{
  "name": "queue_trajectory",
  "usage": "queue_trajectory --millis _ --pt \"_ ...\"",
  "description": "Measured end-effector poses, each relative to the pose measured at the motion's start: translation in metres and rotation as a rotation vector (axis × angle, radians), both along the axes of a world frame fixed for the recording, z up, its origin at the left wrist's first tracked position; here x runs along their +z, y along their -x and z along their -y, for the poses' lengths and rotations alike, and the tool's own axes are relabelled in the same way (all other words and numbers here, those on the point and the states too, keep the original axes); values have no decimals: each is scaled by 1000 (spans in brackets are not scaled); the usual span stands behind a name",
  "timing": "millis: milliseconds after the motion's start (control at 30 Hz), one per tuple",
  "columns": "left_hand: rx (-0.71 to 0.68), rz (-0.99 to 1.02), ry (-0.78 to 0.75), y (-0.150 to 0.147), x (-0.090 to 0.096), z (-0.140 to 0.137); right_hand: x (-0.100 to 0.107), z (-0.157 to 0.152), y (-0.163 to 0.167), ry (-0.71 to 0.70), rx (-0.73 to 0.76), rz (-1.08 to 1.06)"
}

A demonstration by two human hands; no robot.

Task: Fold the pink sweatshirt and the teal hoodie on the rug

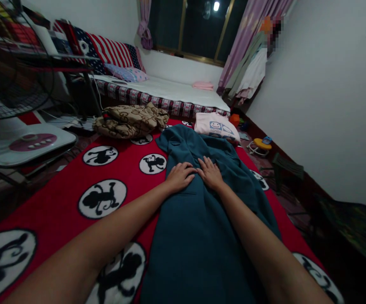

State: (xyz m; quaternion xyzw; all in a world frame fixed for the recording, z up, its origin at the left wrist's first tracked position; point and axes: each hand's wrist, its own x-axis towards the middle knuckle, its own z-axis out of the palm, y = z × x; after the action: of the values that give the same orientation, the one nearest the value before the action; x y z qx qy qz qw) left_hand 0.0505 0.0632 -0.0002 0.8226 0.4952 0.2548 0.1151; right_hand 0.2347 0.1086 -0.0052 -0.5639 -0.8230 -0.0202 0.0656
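A dark teal coat-like garment lies stretched out lengthwise on a red blanket patterned with black figures in white circles. My left hand rests flat on the garment's upper part, near its left edge, fingers extended. Beside it, my right hand lies palm down on the same cloth with its fingers spread. The fingertips of the two hands almost meet. A slit like a pocket opening shows just below my left hand. Neither hand grips the fabric.
Beyond the garment lie a bunched brown patterned cloth and a folded pale pink garment. An electric fan stands at the left. A bed is under the window; a yellow stool and a dark folding stool stand right.
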Motion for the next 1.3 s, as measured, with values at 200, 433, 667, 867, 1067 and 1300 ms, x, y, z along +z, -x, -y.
queue_trajectory --millis 200,433,667,867,1067,1300 --pt "18 -104 -77 -4 5 13 1 1 0 -9 -7 -38" --pt "218 -14 -241 19 30 5 1 3 -3 -68 46 -165" --pt "633 360 193 77 27 -61 19 21 2 -144 412 -421" --pt "621 402 395 84 30 -95 32 34 13 -61 617 -388" --pt "608 256 386 78 41 -122 33 35 14 -56 608 -369" --pt "536 11 88 72 38 -103 33 34 15 -29 611 -372"
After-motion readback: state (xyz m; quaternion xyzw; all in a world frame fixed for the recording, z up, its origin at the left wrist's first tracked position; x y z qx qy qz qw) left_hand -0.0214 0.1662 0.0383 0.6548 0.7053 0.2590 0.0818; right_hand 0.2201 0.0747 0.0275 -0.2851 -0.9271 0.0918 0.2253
